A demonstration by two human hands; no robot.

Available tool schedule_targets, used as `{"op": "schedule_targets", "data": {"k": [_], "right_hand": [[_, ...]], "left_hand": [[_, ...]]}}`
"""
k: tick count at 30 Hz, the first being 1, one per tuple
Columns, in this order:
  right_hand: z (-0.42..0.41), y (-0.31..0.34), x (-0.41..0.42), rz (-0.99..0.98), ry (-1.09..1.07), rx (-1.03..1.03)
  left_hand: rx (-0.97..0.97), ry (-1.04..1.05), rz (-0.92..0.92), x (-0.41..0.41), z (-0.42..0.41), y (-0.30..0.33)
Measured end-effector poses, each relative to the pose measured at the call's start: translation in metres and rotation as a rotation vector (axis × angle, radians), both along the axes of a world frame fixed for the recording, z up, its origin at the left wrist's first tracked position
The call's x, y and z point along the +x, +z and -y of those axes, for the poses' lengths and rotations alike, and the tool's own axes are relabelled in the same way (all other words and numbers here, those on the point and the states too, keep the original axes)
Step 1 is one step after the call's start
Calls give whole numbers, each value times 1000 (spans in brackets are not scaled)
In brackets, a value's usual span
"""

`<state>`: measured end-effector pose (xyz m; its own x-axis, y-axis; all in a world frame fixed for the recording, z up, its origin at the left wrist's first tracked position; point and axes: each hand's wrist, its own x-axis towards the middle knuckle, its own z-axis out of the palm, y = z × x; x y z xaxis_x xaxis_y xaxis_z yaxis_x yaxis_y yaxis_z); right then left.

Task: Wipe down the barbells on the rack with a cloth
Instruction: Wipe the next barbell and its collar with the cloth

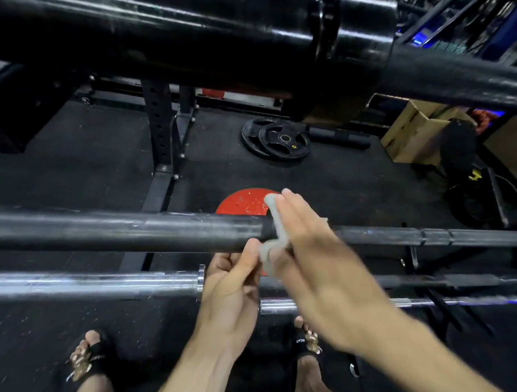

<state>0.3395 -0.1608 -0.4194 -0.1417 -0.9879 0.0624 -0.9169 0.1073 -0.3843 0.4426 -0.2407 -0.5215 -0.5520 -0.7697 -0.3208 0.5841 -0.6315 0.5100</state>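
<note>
A dark steel barbell (126,232) runs across the middle of the view on the rack. A small pale grey cloth (272,225) is draped over it near its sleeve collar. My right hand (312,247) lies over the cloth with straight fingers, pressing it onto the bar. My left hand (232,285) sits just below the bar and pinches the cloth's lower end between thumb and fingers. A chrome barbell (90,283) lies lower, and a third, thinner bar (424,302) lower still. A thick black barbell (181,40) fills the top.
On the black rubber floor lie a red plate (239,201), black plates (278,141) and a black roller (338,136). A rack upright (161,132) stands behind. A wooden box (410,132) sits at right. My sandalled feet (85,361) stand below the bars.
</note>
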Motion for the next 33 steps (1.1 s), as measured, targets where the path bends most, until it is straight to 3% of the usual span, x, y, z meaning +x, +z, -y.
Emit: {"op": "schedule_targets", "data": {"k": [2, 4, 6, 8, 12, 14, 16, 19, 20, 25, 29, 33], "right_hand": [[6, -8, 4, -188, 24, -11], [28, 2, -4, -35, -77, -27], [54, 17, -19, 238, -132, 143], [62, 19, -26, 333, -104, 195], [23, 4, -16, 72, -20, -57], [5, -3, -15, 39, 39, -198], [-9, -1, -15, 225, 22, -247], [-18, 22, -13, 862, -133, -272], [-18, 29, -15, 947, -213, -291], [-10, 44, -35, 895, -501, -311], [-3, 40, -30, 816, -265, -90], [15, 23, -24, 526, -97, -154]], "left_hand": [[-16, -1, -2, 0, -1, -4], [-42, 9, -36, 2, 0, -6], [-35, 21, -15, 1, -1, -5], [-44, 27, 2, 3, -1, -4], [-130, -5, -14, 4, -1, -3], [-127, 6, -23, 3, -1, -2], [-83, 6, -26, 3, 0, -3], [-4, 10, -55, 2, 0, -8], [11, 10, -75, 3, 0, -9], [-2, -49, -105, 4, 3, -11], [3, -13, -26, -2, 4, -11], [16, -2, -73, 3, 4, -7]]}}
